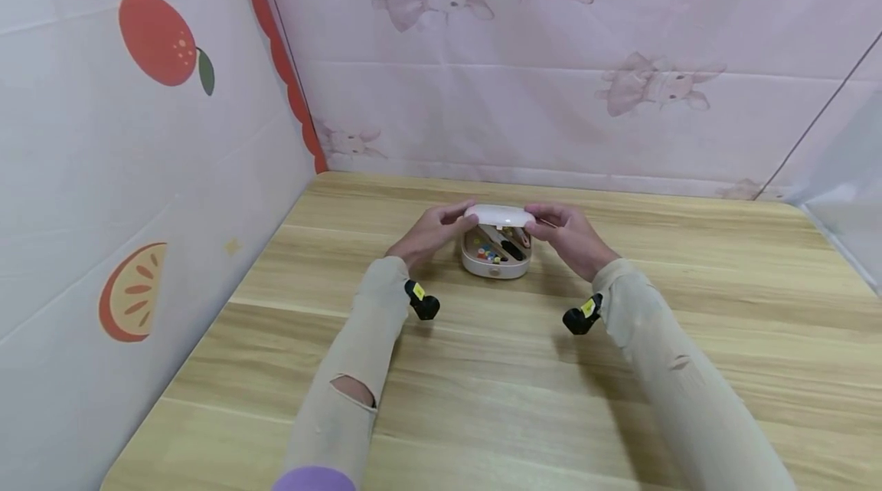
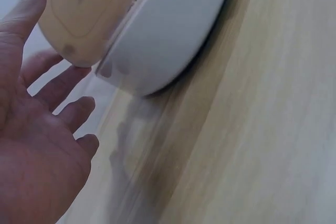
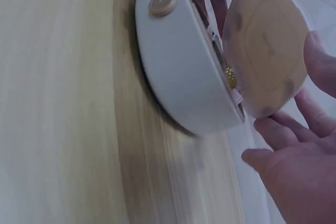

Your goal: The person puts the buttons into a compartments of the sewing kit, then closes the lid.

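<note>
A small white box with a round tan knob on its front stands on the wooden table. Inside lie small coloured pieces and a black-handled tool; their exact kinds are too small to tell. The white lid is raised and tilted over the box's back, its tan inner face showing in the wrist views. My left hand pinches the lid's left end between thumb and fingers. At the opposite end, my right hand holds it likewise.
The wooden table spreads around the box. Behind it hangs a pink rabbit-print cloth; a white fruit-print cloth borders the left side. A black wrist camera sits at the left cuff, another black camera at the right.
</note>
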The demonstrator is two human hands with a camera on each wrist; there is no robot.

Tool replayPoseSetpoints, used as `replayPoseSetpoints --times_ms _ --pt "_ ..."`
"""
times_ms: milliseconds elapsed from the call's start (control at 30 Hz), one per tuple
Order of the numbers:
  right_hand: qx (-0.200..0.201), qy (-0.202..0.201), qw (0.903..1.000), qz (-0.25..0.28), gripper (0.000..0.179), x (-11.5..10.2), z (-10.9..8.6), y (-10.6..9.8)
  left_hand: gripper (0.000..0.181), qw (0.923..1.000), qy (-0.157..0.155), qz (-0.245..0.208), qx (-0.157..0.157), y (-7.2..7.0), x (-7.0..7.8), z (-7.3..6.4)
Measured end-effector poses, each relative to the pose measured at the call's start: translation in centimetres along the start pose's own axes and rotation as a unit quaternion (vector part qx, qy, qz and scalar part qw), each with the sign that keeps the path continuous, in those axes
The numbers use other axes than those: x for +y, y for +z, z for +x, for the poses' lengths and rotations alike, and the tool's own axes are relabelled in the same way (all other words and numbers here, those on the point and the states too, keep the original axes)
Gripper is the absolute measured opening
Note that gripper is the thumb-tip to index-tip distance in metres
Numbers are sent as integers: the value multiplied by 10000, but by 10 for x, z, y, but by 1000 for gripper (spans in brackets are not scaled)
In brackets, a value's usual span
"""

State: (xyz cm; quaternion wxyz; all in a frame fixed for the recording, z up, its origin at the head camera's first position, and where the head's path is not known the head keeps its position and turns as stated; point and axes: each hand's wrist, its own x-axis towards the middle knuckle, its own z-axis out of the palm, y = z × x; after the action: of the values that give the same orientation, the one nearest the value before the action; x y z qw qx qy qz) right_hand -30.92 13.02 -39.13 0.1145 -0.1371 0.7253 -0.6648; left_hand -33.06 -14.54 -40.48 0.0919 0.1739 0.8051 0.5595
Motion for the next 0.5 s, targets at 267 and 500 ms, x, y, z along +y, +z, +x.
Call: replayPoseSetpoints --times_ms 267,500 --pt "-253 83 9990 -369 62 6 -3 -6 64 9995 223 151 -171 -3 -7 -1" --pt "-208 24 9990 -396 62 7 -4 -7 65 9996 199 -38 -172 -3 -9 -2"
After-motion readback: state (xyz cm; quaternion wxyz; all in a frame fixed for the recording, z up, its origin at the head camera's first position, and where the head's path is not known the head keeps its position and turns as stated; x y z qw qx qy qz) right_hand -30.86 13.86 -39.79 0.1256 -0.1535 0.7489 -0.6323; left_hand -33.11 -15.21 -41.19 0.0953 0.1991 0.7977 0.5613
